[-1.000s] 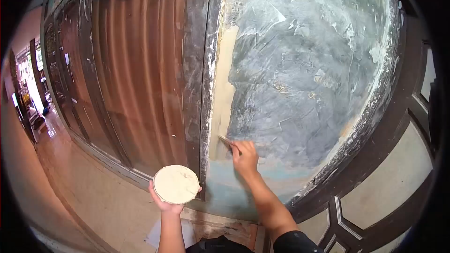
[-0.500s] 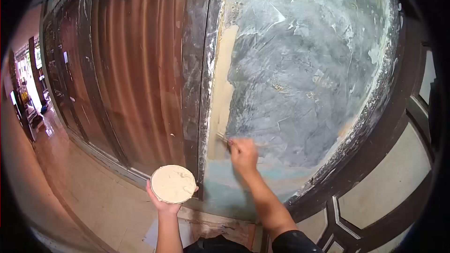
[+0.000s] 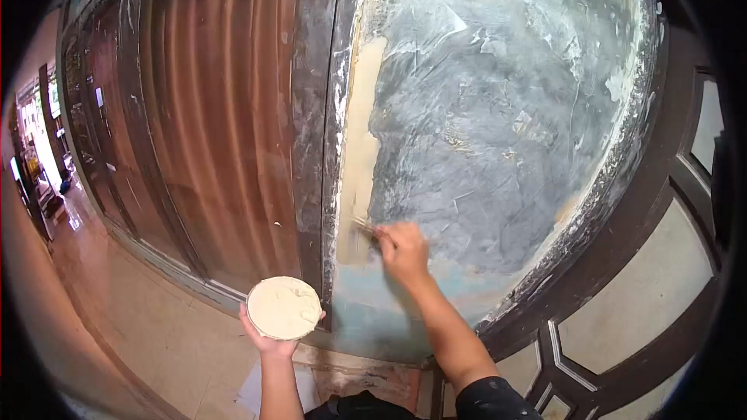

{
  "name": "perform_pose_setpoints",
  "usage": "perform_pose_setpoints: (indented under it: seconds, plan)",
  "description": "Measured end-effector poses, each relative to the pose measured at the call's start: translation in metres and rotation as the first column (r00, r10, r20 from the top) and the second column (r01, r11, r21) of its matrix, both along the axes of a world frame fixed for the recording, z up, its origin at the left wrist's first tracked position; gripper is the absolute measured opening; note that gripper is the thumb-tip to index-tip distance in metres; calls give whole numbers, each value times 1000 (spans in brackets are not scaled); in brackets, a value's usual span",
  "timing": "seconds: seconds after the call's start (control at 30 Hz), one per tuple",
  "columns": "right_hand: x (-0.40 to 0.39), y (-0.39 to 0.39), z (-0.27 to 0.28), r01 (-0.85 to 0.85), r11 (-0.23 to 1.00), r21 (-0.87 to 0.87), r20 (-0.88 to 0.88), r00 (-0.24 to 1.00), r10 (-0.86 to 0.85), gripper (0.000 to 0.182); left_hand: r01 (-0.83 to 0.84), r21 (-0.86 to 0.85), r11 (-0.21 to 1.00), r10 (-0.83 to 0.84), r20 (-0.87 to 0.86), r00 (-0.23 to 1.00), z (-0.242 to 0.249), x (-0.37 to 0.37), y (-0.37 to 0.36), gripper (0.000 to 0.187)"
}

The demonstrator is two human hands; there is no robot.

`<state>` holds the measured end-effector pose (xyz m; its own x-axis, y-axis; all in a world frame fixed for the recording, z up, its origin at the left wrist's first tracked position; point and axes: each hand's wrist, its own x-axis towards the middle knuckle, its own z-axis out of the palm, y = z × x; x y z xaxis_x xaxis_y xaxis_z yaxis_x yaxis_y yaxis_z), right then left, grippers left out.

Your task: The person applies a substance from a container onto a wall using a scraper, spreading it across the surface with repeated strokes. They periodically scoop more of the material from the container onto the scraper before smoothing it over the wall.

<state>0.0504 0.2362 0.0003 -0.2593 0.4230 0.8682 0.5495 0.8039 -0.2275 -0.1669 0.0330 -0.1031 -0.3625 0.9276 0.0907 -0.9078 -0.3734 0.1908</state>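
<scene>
- Left hand (image 3: 270, 345), partly open and cupped, supports a round container of cream paste (image 3: 284, 308), below and left of the blue-grey, white-streaked wall panel's (image 3: 482, 148) lower left corner.
- Right hand (image 3: 406, 252), fingers closed, grips a thin, blurred tool (image 3: 362, 225) by the panel's left edge, over the smooth beige strip's (image 3: 359, 124) lower end; contact is unclear.
- Dark, worn wooden frame (image 3: 310, 148) stands left of the strip.

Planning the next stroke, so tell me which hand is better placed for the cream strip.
Likely the right hand: it holds a tool at the cream strip, while the left hand supports a container of paste.
</scene>
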Motion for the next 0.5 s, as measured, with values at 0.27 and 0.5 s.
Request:
perform_pose_setpoints:
  seconds: [0.27, 0.5]
  plan:
    - [-1, 14, -71, 105, 975, -194, 303, 952, -42, 10, -21, -23, 1000, 24, 118, 993, 16, -3, -7, 80]
    - [6, -11, 56, -45, 999, -13, -92, 995, 43, 9, -25, -1, 1000, 24, -42, 999, 8, 0, -5, 78]
